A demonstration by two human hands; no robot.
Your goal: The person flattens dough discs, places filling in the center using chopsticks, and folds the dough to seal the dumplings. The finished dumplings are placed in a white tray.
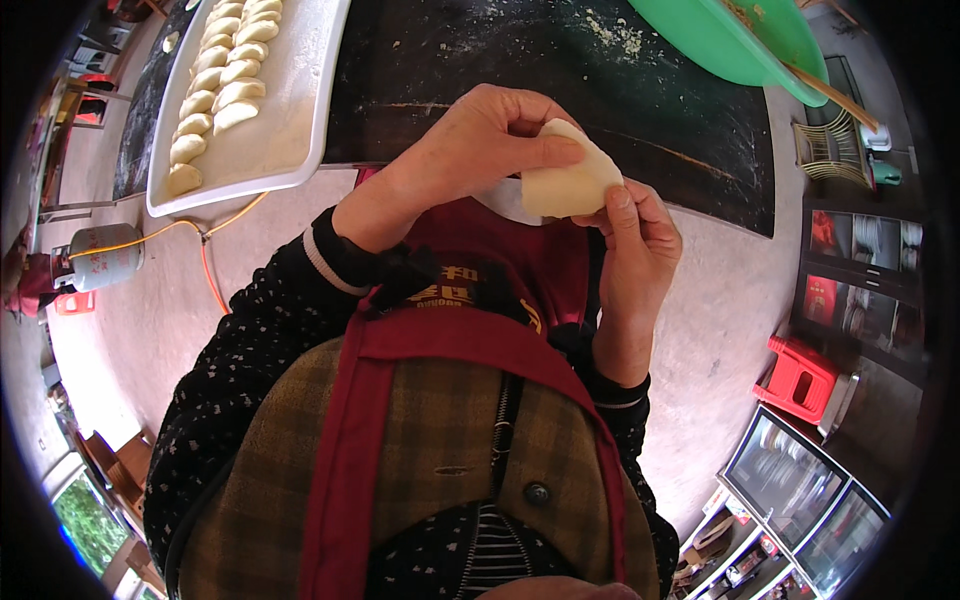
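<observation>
Both hands hold one pale dough wrapper (566, 184) in front of the apron, near the edge of the black table (465, 52). My left hand (487, 139) pinches its upper left part between thumb and fingers. At the lower right edge, my right hand (637, 232) grips it with thumb and fingertips. The sheet looks bent, and whether anything lies inside is hidden. Behind it shows part of a white item (510, 201), which I cannot identify. On the left, a white tray (281, 139) bears rows of shaped dumplings (240, 90).
A green plastic basin (697, 37) with crumbly filling (750, 9) and a wooden utensil (836, 97) stands at the upper right. Flour (619, 37) dusts the tabletop. A gas cylinder (109, 256) with a yellow hose stands left; a red stool (799, 381) is at right.
</observation>
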